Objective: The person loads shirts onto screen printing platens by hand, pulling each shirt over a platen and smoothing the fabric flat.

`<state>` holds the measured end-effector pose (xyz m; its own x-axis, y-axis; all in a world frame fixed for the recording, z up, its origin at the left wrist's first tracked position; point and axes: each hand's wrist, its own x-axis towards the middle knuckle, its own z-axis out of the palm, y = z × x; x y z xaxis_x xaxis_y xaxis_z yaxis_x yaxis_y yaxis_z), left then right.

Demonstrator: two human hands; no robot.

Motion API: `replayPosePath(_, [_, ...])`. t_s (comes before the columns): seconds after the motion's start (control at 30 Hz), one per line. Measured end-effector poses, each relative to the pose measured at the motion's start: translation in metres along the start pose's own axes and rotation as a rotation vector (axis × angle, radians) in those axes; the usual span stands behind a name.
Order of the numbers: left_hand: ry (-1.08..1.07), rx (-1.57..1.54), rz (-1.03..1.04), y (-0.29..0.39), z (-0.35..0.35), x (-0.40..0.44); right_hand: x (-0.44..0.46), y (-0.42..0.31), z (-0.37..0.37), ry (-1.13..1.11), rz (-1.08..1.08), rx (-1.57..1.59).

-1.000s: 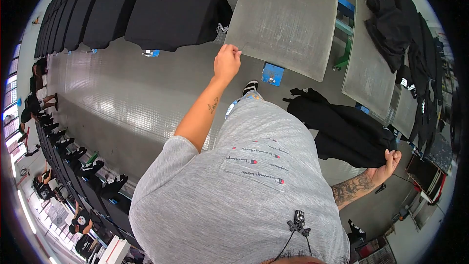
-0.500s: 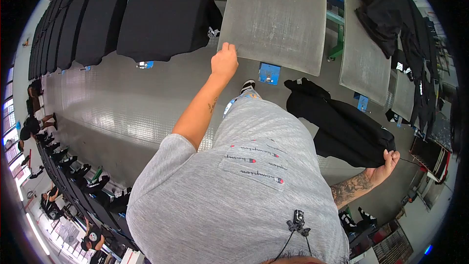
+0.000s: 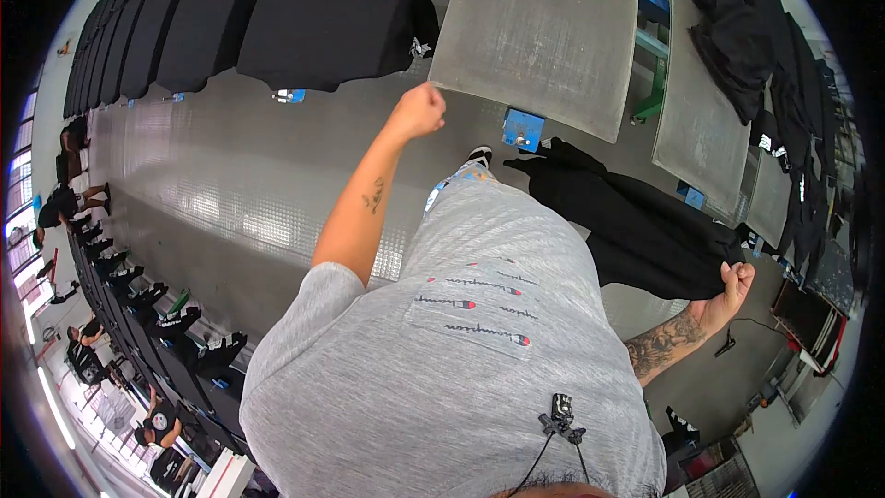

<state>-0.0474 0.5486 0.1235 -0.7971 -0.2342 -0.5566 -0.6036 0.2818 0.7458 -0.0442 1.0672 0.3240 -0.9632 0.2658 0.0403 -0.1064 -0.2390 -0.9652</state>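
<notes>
My right hand [image 3: 728, 291] is closed on one end of a black garment [image 3: 636, 221], which hangs stretched out to the right of my body. Its far end reaches near the blue bracket [image 3: 524, 129] under a bare grey board [image 3: 539, 32]. The garment's exact kind is unclear in its folds. My left hand [image 3: 419, 112] makes a fist just off the near left corner of that board. Nothing shows in its fingers, and a small gap seems to separate it from the board.
Left of the bare board stands a row of boards covered with black cloth [image 3: 332, 14]. On the right, another grey board [image 3: 701, 92] has a bunched black garment [image 3: 733, 60] on it. Several people work at far left beside a second row of black-covered boards [image 3: 138, 314].
My left hand has come away from the board's corner, slightly down and left. The garment's far end has swung left, while my right hand keeps hold and has risen a little.
</notes>
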Motion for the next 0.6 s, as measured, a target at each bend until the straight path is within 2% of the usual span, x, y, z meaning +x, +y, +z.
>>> replayPosePath(0.07, [-0.079, -0.082, -0.053, -0.039, -0.007, -0.014, 0.005, 0.007, -0.008, -0.040, 0.002, 0.016])
replayPosePath(0.17, [0.388, 0.567, 0.003, -0.069, -0.014, -0.062, 0.004, 0.013, -0.003, -0.047, 0.025, 0.047])
replayPosePath(0.23, [0.606, 0.703, 0.087, -0.079, -0.016, -0.080, 0.001, 0.011, -0.001, 0.116, -0.014, -0.046])
replayPosePath(0.3, [0.691, 0.563, 0.132, -0.070, -0.006, -0.088, -0.003, 0.015, 0.003, 0.226, -0.054, -0.133])
replayPosePath(0.4, [0.284, 0.149, 0.261, 0.029, 0.063, -0.121, -0.018, 0.022, 0.015, 0.238, -0.092, -0.132])
replayPosePath(0.47, [-0.159, 0.039, 0.480, 0.102, 0.137, -0.159, -0.026, 0.030, 0.017, 0.198, -0.215, -0.054])
replayPosePath(0.5, [-0.441, -0.064, 0.519, 0.137, 0.172, -0.183, -0.030, 0.033, 0.012, 0.132, -0.234, -0.034])
replayPosePath(0.53, [-0.487, -0.055, 0.740, 0.162, 0.210, -0.206, -0.034, 0.032, 0.008, 0.066, -0.253, -0.016])
replayPosePath(0.57, [-0.395, 0.011, 0.971, 0.172, 0.250, -0.219, -0.037, 0.031, 0.004, 0.026, -0.293, -0.029])
replayPosePath(0.6, [-0.286, 0.027, 1.033, 0.178, 0.275, -0.225, -0.039, 0.028, -0.002, -0.022, -0.323, -0.077])
